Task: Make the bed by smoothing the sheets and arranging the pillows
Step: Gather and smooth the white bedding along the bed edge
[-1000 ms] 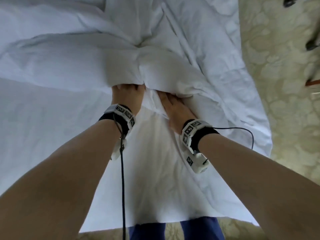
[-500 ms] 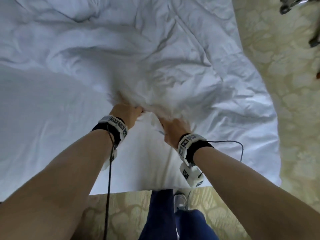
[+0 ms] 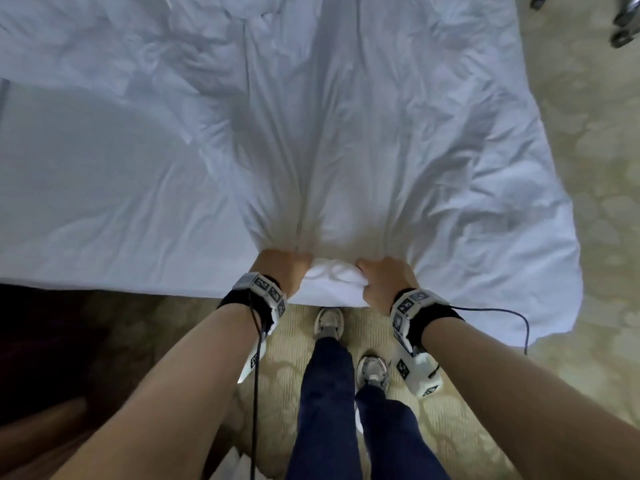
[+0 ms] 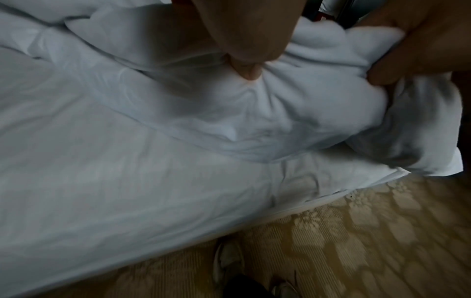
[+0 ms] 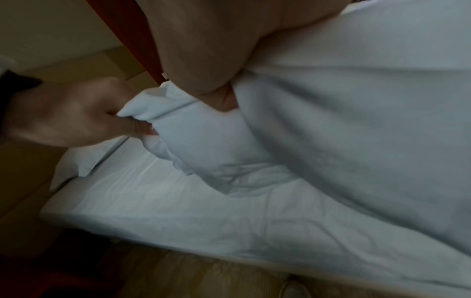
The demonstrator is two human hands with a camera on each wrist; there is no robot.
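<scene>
A white duvet (image 3: pixel 363 140) lies crumpled over the bed, its folds running toward me. My left hand (image 3: pixel 282 271) and right hand (image 3: pixel 384 282) each grip a bunch of the duvet's near edge (image 3: pixel 329 277) at the foot of the bed, side by side. The left wrist view shows my left hand (image 4: pixel 244 50) pinching the white fabric (image 4: pixel 293 96). In the right wrist view my right hand (image 5: pixel 211 76) clutches the duvet (image 5: pixel 356 121), with the other hand (image 5: pixel 76 117) beside it. The flat white sheet (image 3: pixel 104 202) lies bare to the left. No pillow is in sight.
Patterned beige carpet (image 3: pixel 588 168) runs along the bed's right side and under my feet (image 3: pixel 329 322). A dark area (image 3: pixel 52 341) lies at the lower left below the mattress edge. Dark furniture legs (image 3: pixel 623 26) show at the top right.
Both hands have pulled the duvet's edge back toward the foot of the bed. I have stepped back, so the carpet and my feet now show.
</scene>
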